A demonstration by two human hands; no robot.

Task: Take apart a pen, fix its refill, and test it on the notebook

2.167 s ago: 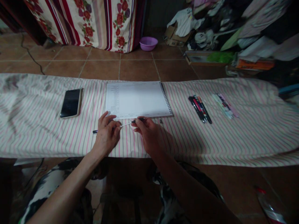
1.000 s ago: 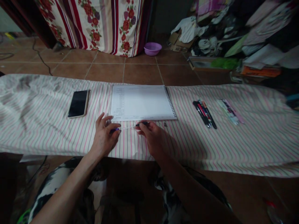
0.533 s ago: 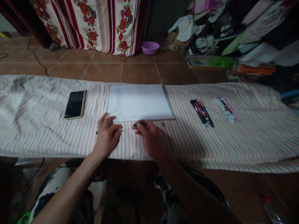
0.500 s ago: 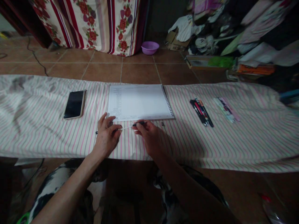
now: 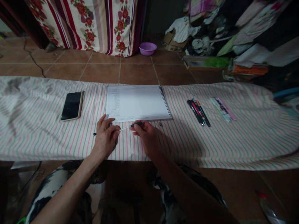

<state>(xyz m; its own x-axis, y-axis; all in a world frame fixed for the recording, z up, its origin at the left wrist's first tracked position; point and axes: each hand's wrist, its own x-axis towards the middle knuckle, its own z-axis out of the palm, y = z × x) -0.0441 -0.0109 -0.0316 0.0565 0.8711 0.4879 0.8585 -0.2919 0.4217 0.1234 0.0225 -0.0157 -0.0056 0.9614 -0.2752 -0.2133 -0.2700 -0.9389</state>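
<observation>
A thin white pen refill (image 5: 125, 128) stretches between my two hands, just below the notepad's near edge. My left hand (image 5: 105, 133) pinches its left end between thumb and forefinger, the other fingers resting near the notepad's corner. In my right hand (image 5: 146, 133), thumb and fingers close on a black pen piece (image 5: 137, 123) at the refill's other end. A black tip of something (image 5: 94, 134) pokes out left of my left hand; the rest of it is hidden. The spiral notepad (image 5: 142, 101) lies open on a mostly blank page with printed text down its left side.
The striped cloth (image 5: 182, 143) covers a long low surface. A phone (image 5: 72, 105) lies left, several pens (image 5: 198, 112) and pale pink-and-white items (image 5: 223, 109) right. A small dark piece (image 5: 160, 123) sits near my right hand. Beyond are a purple basin (image 5: 148, 49) and a curtain (image 5: 98, 28).
The whole view has shifted slightly, so things appear a little farther left. Both hands keep the same grip on the refill and the black pen piece.
</observation>
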